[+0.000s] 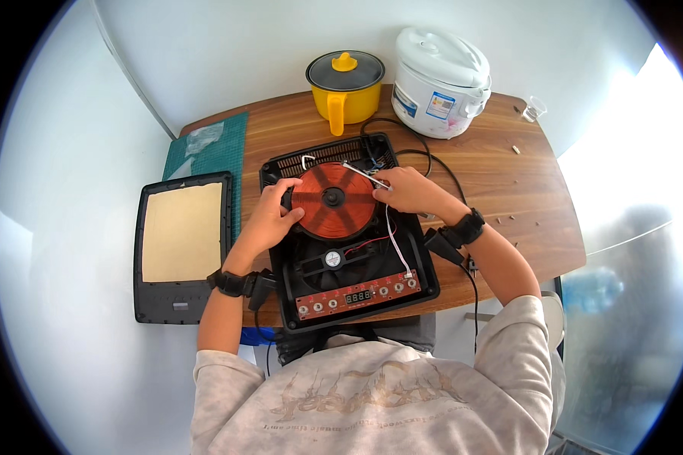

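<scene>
An induction cooker [426, 282] stands with its inside exposed, a round copper-coloured coil [332, 220] over its far half. My left hand [272, 214] grips the coil's left edge, thumb and forefinger on its rim. At the opposite edge, my right hand [404, 189] is closed on the rim, fingertips partly hidden. A thin silvery rod [364, 174] runs from the coil's far edge to my right fingers; I cannot make out its kind. Nearer me are a black fan [311, 254], a red control board [357, 296] with buttons and a small display, and a white cable [397, 246].
The cooker's black-framed top panel [182, 235] lies at left, partly on a green cutting mat [237, 152]. Behind stand a yellow pot [364, 102] and a white rice cooker [440, 68]. Small screws [516, 149] and a clear cup [534, 108] are on the table's right side.
</scene>
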`<state>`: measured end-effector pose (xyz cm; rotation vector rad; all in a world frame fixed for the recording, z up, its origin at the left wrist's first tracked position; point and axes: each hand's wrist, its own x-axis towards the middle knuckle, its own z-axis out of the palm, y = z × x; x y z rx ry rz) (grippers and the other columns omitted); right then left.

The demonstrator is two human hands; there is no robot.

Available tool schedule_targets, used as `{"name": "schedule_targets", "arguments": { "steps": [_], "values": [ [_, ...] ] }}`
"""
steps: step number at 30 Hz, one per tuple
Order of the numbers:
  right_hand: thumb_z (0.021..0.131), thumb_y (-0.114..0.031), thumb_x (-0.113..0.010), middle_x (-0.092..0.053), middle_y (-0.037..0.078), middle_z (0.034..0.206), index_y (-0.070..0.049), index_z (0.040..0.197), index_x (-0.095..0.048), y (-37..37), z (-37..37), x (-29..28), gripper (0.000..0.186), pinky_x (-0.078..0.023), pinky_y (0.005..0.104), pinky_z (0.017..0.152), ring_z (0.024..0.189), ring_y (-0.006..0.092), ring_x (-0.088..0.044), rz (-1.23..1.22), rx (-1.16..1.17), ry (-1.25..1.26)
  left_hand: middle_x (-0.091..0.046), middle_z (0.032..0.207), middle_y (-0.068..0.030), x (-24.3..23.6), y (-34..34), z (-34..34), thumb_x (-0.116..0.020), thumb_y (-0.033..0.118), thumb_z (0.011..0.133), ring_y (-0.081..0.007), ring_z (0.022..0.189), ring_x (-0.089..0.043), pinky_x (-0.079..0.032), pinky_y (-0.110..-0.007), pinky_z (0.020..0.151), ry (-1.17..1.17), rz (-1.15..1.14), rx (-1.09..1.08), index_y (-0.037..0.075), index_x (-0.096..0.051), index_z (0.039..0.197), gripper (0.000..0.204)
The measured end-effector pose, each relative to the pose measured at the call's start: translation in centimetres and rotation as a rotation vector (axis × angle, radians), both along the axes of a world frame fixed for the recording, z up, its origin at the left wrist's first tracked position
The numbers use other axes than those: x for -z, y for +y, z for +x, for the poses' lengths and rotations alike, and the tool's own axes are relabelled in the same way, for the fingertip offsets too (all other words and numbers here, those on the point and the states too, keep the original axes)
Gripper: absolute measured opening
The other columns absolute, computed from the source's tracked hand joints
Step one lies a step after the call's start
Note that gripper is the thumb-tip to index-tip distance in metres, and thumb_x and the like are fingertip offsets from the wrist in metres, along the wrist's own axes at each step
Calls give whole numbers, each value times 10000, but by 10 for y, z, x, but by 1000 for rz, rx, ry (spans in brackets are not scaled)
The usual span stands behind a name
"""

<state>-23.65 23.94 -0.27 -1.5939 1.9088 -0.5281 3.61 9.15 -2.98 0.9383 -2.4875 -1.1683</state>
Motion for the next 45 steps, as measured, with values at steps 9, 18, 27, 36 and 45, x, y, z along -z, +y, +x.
{"name": "schedule_targets", "arguments": {
  "steps": [9, 18, 27, 36, 45],
  "values": [
    [972, -195, -541, -707, 225, 951, -32, 1175, -649, -5, -27, -8, 281, -516, 470, 805, 915, 403, -670, -204, -1, -8, -461, 1363, -123, 16, -2, 2, -637, 75, 979, -216, 922, -619, -537, -326, 858, -49, -150, 81, 136, -524, 1402, 442],
    [954, -174, -600, -719, 111, 932, -109, 990, -713, -35, -47, -28, 136, -496, 485, 753, 933, 361, -673, -190, -99, 636, -418, 1425, -140, 15, -1, 4, -587, 179, 1015, -317, 1163, -573, -473, -382, 1005, -81, -141, 113, 121, -507, 1419, 416],
    [820, -115, -658, -643, 24, 724, -144, 762, -698, -62, -50, -14, 76, -419, 385, 788, 834, 225, -671, -606, -263, 984, -399, 1433, -166, 10, -1, 4, -576, 180, 1018, -399, 1257, -542, -464, -435, 1062, -83, -113, 134, 113, -501, 1397, 392],
    [836, -141, -637, -603, -10, 816, -200, 763, -735, -79, -44, -20, 136, -398, 374, 955, 957, 175, -624, -516, -295, 1242, -395, 1439, -176, 10, 0, 5, -582, 172, 1016, -418, 1229, -560, -480, -451, 1039, -77, -119, 131, 125, -504, 1388, 383],
    [812, -154, -643, -599, -5, 837, -196, 746, -738, -77, -36, -29, 123, -380, 392, 1051, 986, 182, -608, -589, -338, 1227, -387, 1452, -190, 16, 0, 7, -580, 176, 1017, -439, 1232, -556, -484, -461, 1031, -51, -169, 139, 129, -495, 1391, 386]
  ]
}}
